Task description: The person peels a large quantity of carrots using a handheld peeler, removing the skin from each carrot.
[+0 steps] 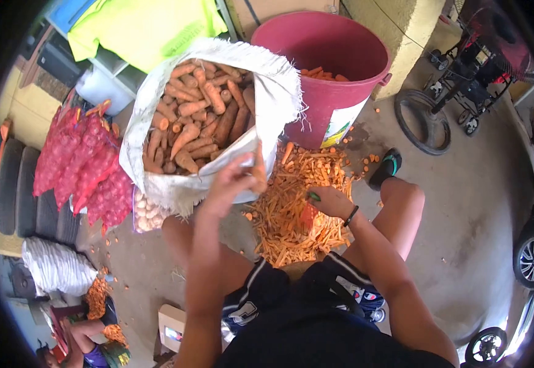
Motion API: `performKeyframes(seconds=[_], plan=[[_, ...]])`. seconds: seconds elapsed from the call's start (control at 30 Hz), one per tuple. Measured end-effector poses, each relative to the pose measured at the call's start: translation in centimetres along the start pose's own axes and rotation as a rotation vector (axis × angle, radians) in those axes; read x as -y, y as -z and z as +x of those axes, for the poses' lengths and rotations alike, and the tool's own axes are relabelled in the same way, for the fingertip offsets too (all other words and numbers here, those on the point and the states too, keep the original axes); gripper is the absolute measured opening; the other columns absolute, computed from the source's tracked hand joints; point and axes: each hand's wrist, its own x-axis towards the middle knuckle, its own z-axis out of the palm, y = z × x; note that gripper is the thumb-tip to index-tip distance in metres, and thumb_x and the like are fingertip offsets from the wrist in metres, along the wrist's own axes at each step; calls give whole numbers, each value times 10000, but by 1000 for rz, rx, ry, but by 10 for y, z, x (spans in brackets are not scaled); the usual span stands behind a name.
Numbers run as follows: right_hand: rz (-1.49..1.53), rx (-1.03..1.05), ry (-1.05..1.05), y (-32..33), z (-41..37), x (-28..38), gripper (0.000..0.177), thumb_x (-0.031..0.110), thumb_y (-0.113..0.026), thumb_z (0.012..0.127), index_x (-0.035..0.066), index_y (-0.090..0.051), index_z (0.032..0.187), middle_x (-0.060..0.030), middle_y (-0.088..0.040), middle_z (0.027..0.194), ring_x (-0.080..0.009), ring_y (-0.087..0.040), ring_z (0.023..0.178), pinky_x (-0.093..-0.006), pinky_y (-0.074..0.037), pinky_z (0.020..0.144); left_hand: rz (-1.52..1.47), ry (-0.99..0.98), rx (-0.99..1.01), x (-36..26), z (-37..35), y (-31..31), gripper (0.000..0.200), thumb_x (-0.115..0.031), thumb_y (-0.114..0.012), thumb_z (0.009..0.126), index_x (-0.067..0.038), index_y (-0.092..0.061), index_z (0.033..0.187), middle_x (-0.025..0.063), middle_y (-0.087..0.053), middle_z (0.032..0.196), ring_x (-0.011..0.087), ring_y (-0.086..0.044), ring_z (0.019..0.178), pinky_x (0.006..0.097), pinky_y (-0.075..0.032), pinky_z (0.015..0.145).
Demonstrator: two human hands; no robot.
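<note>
My left hand (pixel 233 181), blurred by motion, is closed on a carrot (pixel 259 164) held upright beside the front edge of a white woven sack (pixel 279 92). Unpeeled-looking carrots (pixel 196 116) fill that sack. To the right, my right hand (pixel 333 203) grips a small tool with a green end (pixel 313 196); its working part cannot be made out. Below both hands, between my legs, lies a heap of orange carrot peelings (pixel 285 227). Behind the heap stands a big maroon tub (pixel 316 52) with carrots (pixel 323 75) low inside.
Red net bags of onions (pixel 89 162) and a bag of pale bulbs (pixel 146 211) stand left of the sack. Tyres (pixel 11 184) line the left wall. A black wheeled base (pixel 423 122) is at the right. Another person (pixel 83 343) sits at the lower left.
</note>
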Motion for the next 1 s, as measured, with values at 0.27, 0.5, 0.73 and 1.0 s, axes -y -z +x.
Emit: performKeyframes(seconds=[0.27,0.5,0.73,1.0], plan=[[1,-175,-16,-2,-6,-6,218,229,-615,933,71,-651,1078,-203,-695,982,-394,-669,925,-482,-525,796,-715,85,59,68,-19,-62,669,-154,-617,974,-28,-282,1539,121,-577,1253,213,-614,1068,359,-519,913],[126,-309,149,8,-6,56,227,141,-659,894,20,-670,1086,-223,-688,932,-409,-669,866,-466,-537,752,-17,-82,-201,82,-13,-71,350,-266,-659,999,0,-653,1226,-1,-631,872,63,-555,773,250,-473,689],[83,-295,168,4,-8,69,183,151,-674,887,2,-673,993,-228,-666,874,-415,-660,806,-479,-533,727,268,-150,-177,77,-17,-85,300,-280,-666,992,15,-688,1044,-36,-601,797,48,-508,718,227,-416,643],[17,-194,128,-7,6,46,220,192,-674,862,13,-678,990,-244,-678,852,-419,-667,833,-481,-539,746,113,54,-138,85,-17,-86,268,-249,-671,991,1,-687,1086,-56,-560,751,27,-455,644,218,-370,569]])
